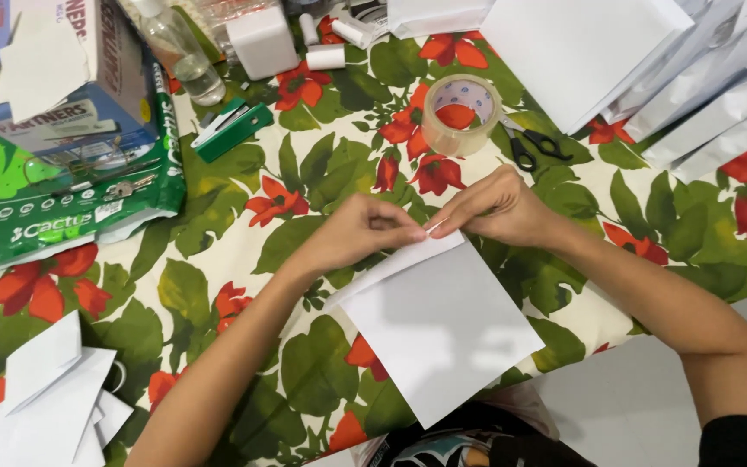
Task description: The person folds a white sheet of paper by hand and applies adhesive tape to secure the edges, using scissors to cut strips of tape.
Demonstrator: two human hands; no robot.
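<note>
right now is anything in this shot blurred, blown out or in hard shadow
Head view: light is even and soft, no hard shadows. The white sheet under the left hand and right hand is bright but keeps its fold line. The tape roll and scissors are sharp; the plastic bottle shows slight glare.

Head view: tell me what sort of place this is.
Probably a home table used for paper craft or packing. A floral tablecloth covers it, with a tape roll, scissors and stacked white envelopes around. Both hands, left hand and right hand, pinch a white paper sheet.
</note>
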